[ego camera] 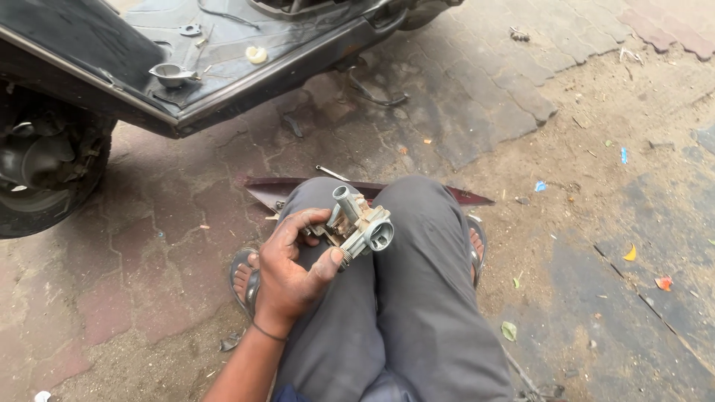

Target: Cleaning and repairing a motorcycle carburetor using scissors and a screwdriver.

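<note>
My left hand (292,272) grips a small silver metal carburettor (359,222) and holds it just above my knees. My fingers wrap its left side and my thumb presses its lower edge. The part has a short upright tube on top and a round opening facing right. My grey trousers (417,298) fill the lower middle of the view. My right hand is not in view.
A scooter's dark floorboard (223,67) with a small metal bowl (171,73) and loose bits on it lies ahead, its tyre (45,179) at left. A maroon panel (268,190) and a thin metal tool (331,173) lie by my sandalled feet on paving and dirt.
</note>
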